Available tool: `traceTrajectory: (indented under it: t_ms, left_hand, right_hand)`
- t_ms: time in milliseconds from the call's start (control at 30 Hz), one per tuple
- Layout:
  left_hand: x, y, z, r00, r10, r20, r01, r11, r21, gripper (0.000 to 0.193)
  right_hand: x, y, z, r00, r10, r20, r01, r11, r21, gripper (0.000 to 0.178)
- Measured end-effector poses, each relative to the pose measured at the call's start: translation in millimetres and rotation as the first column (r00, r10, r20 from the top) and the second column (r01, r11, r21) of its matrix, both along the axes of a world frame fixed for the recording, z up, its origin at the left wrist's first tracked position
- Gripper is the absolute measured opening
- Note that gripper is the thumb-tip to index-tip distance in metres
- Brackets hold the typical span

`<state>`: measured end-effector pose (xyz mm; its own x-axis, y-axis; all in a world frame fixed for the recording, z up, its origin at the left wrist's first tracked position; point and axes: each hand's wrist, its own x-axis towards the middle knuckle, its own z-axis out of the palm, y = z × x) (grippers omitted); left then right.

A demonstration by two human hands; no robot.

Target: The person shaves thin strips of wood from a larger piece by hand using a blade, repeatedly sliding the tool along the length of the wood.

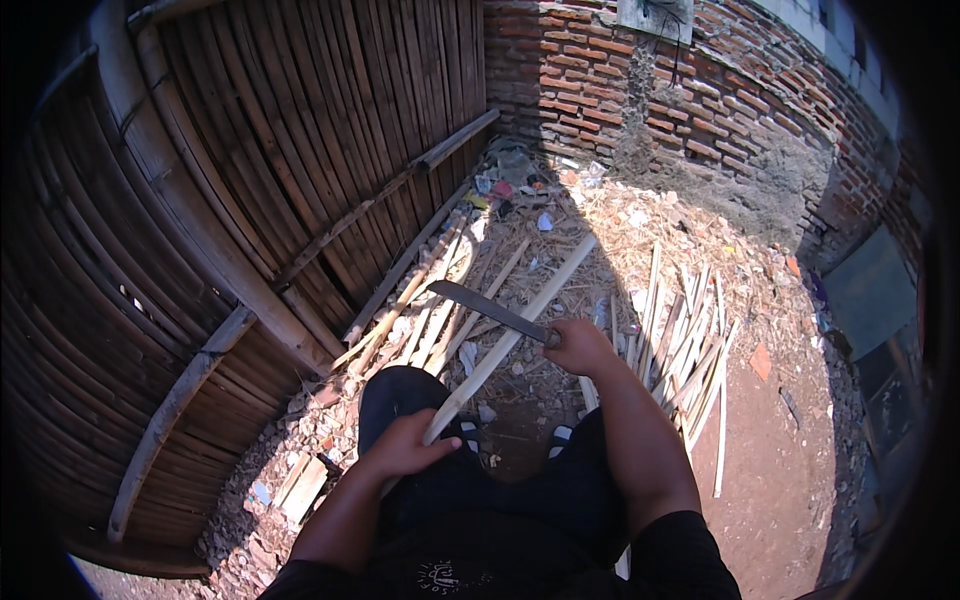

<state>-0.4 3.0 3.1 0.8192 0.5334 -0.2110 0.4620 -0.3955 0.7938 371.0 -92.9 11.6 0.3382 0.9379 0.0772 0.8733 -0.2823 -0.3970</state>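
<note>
1. My left hand (pixel 412 447) is clamping the near end of a wood strip (pixel 550 290), which is running from seven o'clock up to one o'clock.
2. My right hand (pixel 580 348), at four o'clock, is wrapping the handle of a long knife (pixel 490 308); its blade is crossing the strip and pointing toward ten. Whether it is biting in, I cannot tell.
3. I'm judging this piece partway along: it is looking long and unbroken. The heap of slim sticks (pixel 690 345) at three o'clock is seeming already split; how much is remaining, I cannot tell.
4. The slatted fence (pixel 300 150) is standing at ten o'clock, the brick wall (pixel 590 90) at one.
5. My left knee (pixel 400 388) is sitting near the strip; the dirt (pixel 765 450) at four is offering the most room.
</note>
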Motion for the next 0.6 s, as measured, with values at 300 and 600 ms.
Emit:
traceTrajectory:
  t_ms: [300,600]
  left_hand:
    - [-5.6,0.6,-1.1,1.000,0.025,0.003,-0.025,1.000,-0.010,0.055]
    - [-3.0,1.1,2.6,1.000,0.009,-0.014,-0.010,1.000,-0.013,0.057]
  right_hand:
    - [-40.8,7.2,24.6,0.975,0.219,0.039,-0.211,0.967,-0.146,0.045]
    - [-5.8,-0.1,16.6,0.993,-0.114,-0.029,0.111,0.988,-0.106,0.045]
